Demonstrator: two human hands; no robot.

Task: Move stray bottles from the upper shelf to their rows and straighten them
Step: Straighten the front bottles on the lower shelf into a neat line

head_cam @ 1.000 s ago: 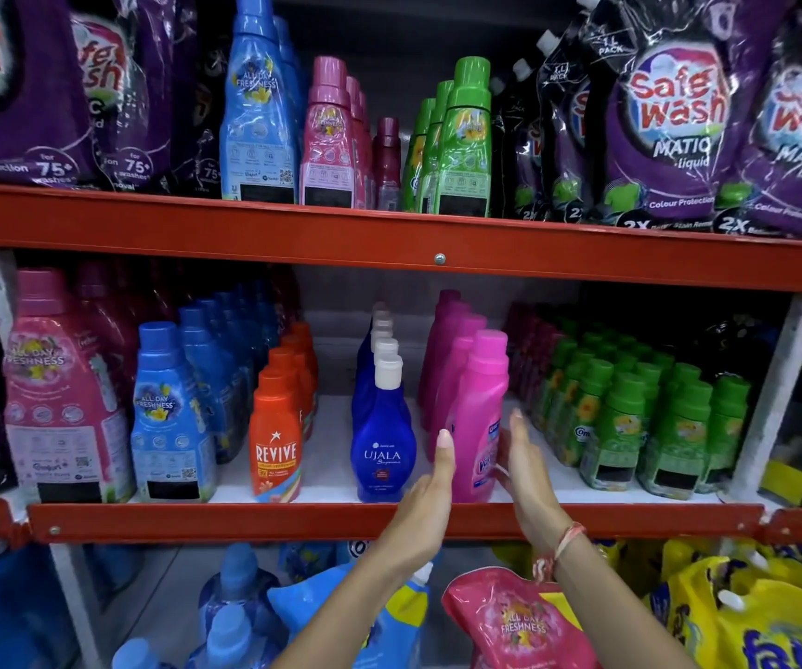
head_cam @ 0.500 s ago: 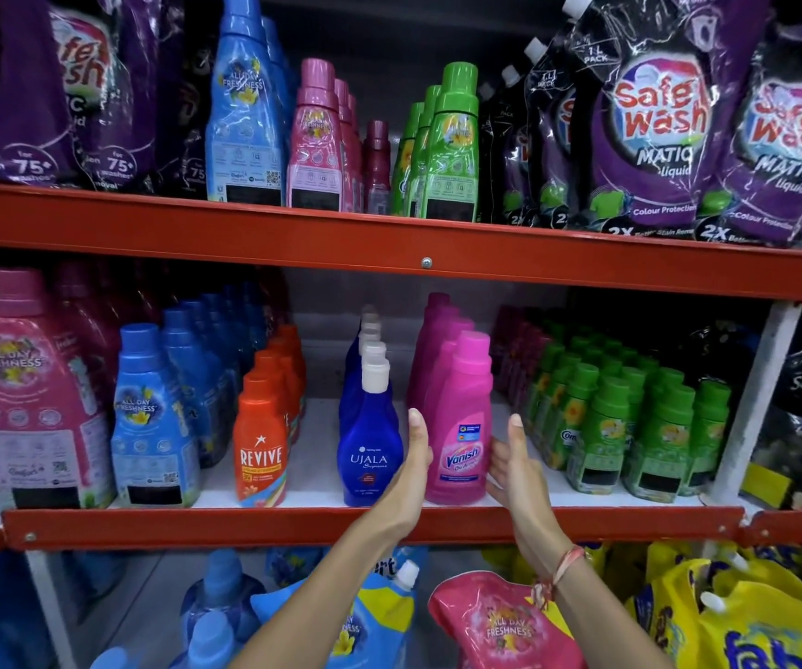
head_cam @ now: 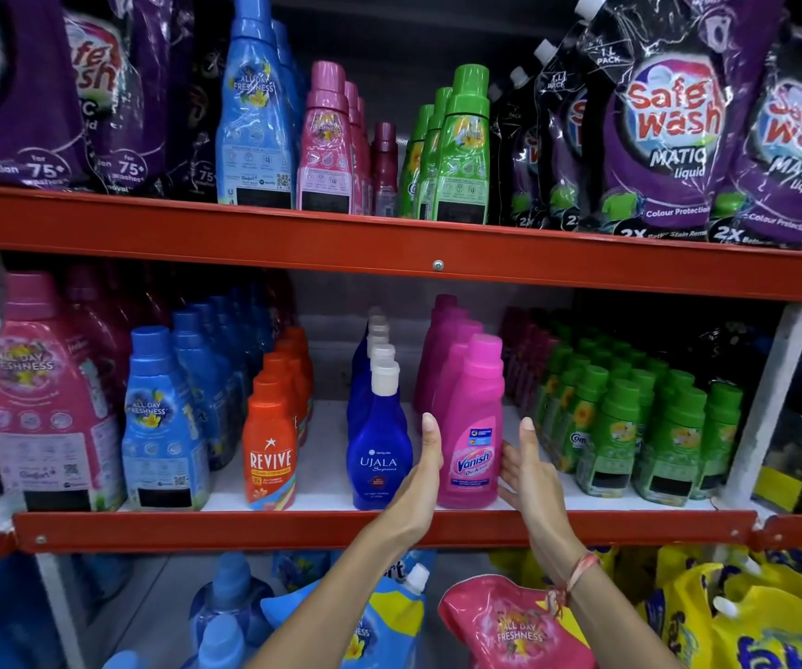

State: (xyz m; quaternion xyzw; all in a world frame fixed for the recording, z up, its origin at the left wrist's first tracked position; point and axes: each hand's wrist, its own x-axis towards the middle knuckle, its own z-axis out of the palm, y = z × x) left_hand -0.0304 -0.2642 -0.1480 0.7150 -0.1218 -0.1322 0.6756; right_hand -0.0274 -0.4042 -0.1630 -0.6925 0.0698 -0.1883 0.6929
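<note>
A pink Vanish bottle (head_cam: pixel 473 427) stands upright at the front of its pink row on the middle shelf (head_cam: pixel 244 528), label facing me. My left hand (head_cam: pixel 420 480) lies flat against its left side, between it and the blue Ujala bottle (head_cam: pixel 379 446). My right hand (head_cam: pixel 529 475) is flat beside its right side, fingertips at the bottle's edge. Neither hand wraps around it. On the upper shelf (head_cam: pixel 389 243) stand a tall blue bottle (head_cam: pixel 254 123), pink bottles (head_cam: pixel 326 147), a small maroon bottle (head_cam: pixel 384 171) and green bottles (head_cam: pixel 464 147).
An orange Revive row (head_cam: pixel 269 451) and blue bottles (head_cam: pixel 162 427) stand to the left, and green bottles (head_cam: pixel 611 437) stand close on the right. Purple Safe Wash pouches (head_cam: pixel 669 137) hang over the upper shelf. Refill pouches (head_cam: pixel 510 625) fill the shelf below my arms.
Both hands have closed in on the front pink bottle from either side. Its Vanish label has turned from sideways to face me.
</note>
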